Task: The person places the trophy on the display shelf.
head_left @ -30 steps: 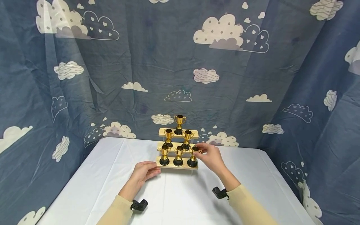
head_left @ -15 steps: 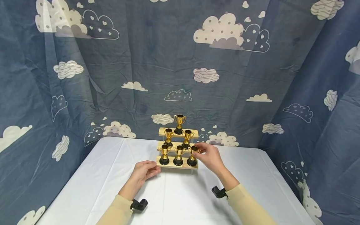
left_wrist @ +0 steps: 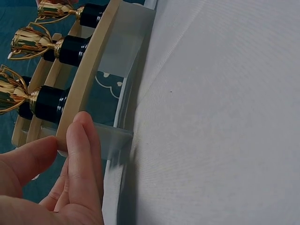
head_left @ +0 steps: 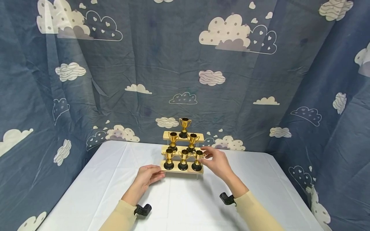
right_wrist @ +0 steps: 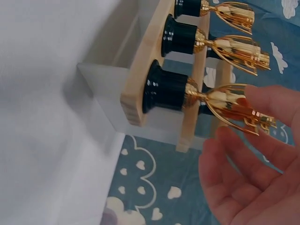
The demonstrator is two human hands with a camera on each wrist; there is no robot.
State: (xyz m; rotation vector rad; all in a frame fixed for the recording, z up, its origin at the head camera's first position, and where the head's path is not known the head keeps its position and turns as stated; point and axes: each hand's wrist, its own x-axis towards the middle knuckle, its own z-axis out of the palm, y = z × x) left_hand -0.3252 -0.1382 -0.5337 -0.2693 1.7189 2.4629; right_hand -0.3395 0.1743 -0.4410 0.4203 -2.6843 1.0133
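Note:
A three-tier wooden display stand (head_left: 176,171) with clear supports holds small gold trophies on black bases. They stand upright: three on the lowest tier, two on the middle tier and one trophy (head_left: 184,124) on top. My left hand (head_left: 145,177) grips the lowest tier's left end, its thumb at the plank edge and fingers beneath, as the left wrist view shows. My right hand (head_left: 216,161) has its thumb and fingers around the cup of the front right trophy (right_wrist: 168,89). That trophy's base rests on the plank; the far side of its cup is partly hidden.
The stand is on a white-clothed table (head_left: 185,202), near its back edge. Behind and at both sides hangs a blue cloud-print curtain (head_left: 173,57). The middle-tier trophies (head_left: 192,140) stand close behind the front row.
The front right trophy has shifted slightly left along the lowest tier. My right hand has stayed by its cup, moving only a little. My left hand and the stand look unmoved.

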